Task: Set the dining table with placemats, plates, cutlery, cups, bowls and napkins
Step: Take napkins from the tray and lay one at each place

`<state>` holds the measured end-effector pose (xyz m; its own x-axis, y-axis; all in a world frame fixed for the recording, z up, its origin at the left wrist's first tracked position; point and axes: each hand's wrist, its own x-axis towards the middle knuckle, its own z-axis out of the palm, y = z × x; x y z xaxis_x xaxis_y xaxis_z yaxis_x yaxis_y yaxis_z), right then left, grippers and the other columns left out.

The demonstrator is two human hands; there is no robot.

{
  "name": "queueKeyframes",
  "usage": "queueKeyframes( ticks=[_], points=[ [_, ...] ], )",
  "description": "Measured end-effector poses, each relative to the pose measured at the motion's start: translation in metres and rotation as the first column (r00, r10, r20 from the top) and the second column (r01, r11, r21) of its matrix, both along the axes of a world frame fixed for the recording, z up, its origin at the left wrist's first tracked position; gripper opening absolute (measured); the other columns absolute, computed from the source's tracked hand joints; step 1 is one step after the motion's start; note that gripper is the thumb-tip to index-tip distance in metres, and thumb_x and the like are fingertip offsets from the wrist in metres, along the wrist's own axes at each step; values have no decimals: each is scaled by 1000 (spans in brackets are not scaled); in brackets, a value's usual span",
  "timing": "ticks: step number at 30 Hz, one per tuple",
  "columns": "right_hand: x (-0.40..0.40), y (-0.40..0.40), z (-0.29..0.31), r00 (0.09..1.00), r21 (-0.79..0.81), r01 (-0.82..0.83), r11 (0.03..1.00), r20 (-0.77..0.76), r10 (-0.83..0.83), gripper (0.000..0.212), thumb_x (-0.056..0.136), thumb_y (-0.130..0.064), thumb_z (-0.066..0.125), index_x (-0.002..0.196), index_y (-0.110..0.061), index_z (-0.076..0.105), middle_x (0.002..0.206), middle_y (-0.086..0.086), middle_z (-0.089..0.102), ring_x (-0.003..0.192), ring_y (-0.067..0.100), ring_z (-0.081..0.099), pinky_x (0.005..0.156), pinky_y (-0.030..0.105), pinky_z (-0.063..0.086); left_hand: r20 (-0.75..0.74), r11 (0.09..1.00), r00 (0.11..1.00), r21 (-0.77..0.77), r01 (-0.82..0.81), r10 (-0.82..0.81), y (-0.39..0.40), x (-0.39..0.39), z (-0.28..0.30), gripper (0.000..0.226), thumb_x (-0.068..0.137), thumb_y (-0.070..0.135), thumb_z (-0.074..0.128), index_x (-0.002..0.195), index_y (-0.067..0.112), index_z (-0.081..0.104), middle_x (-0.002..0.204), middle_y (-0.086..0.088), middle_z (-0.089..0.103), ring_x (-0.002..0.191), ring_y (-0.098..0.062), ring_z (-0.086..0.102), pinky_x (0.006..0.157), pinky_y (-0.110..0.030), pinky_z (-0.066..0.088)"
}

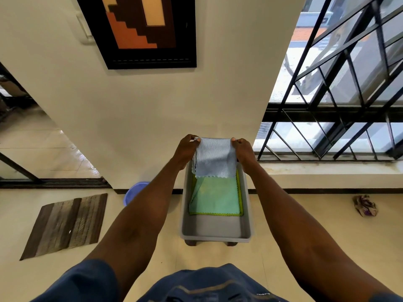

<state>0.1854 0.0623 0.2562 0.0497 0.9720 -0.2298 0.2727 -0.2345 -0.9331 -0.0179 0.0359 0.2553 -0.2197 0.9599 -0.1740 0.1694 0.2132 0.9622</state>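
STEP: lifting blue napkin [214,158] above grey bin [248,219] | HANDS: left hand [185,147], right hand [244,149] pinching top corners | TIP: keep corners level, clear green cloth [216,199] below

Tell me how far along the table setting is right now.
Nothing looks set: no dining table is in view. In hand: the left hand and right hand each pinch a top corner of a light blue cloth above the grey tub. A green cloth remains inside. Everything else is left.
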Motion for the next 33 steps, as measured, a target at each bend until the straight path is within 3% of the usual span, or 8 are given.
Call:
queueKeyframes(
  ticks=[3,6,11,15,20,23,26,33],
  points=[
    [1,-6,-1,975,-141,-51,989,-220,19,50,92,-50,59,95,0,61,88,25,63,78,24,59,69,31,46,72,994,992,-40,-98,100,0,5,-5,11,102,22,51,103,14,59,86,4,55,80,-13,50,65,-25,42],
    [7,-21,0,886,-238,-235,942,-452,107,29,94,-23,63,116,-4,63,106,16,70,86,26,68,70,33,57,239,967,950,-202,-156,203,-1,6,-11,27,101,28,53,118,8,59,105,-6,59,101,-24,56,90,-36,48],
    [15,-33,-24,897,-281,-169,945,-441,29,30,87,-1,67,116,-2,62,118,23,65,86,31,68,63,36,58,544,891,823,-439,114,163,-16,-1,-13,26,93,29,67,96,2,65,90,-12,66,84,-27,62,82,-39,52],
    [20,-39,-34,868,-334,-146,931,-494,-41,15,88,-5,68,103,-5,65,109,20,66,87,31,67,67,39,60,493,841,870,-478,254,18,-30,1,-29,15,89,11,68,104,9,63,101,-8,65,89,-23,63,86,-41,53],
    [32,-44,-36,850,-372,-221,902,-527,-9,34,86,8,59,113,-11,62,105,13,68,95,33,64,80,45,57,509,891,861,-389,233,-3,-33,12,-34,45,84,-11,64,125,9,59,111,-10,66,94,-24,65,67,-31,61],
    [35,-42,-37,850,-328,-174,928,-527,-27,49,84,15,48,128,-6,57,108,15,64,91,32,62,65,34,58,471,922,882,-340,185,-3,-30,17,-34,39,82,-17,61,115,5,62,100,-9,68,86,-22,65,65,-29,60],
    [37,-42,-30,850,-333,-90,939,-518,-102,44,85,19,42,121,-1,55,90,13,60,72,24,58,46,21,49,450,953,893,-267,143,-8,-24,27,-32,37,83,-21,55,111,1,62,94,-10,66,85,-22,63,79,-31,56],
    [54,-34,-38,782,-316,43,948,-580,-229,25,88,12,42,88,-1,63,86,11,64,72,21,61,52,23,54,341,978,940,-200,51,21,-14,47,-32,24,88,-7,43,78,2,64,80,-15,63,75,-28,58,65,-34,45]
  ],
)
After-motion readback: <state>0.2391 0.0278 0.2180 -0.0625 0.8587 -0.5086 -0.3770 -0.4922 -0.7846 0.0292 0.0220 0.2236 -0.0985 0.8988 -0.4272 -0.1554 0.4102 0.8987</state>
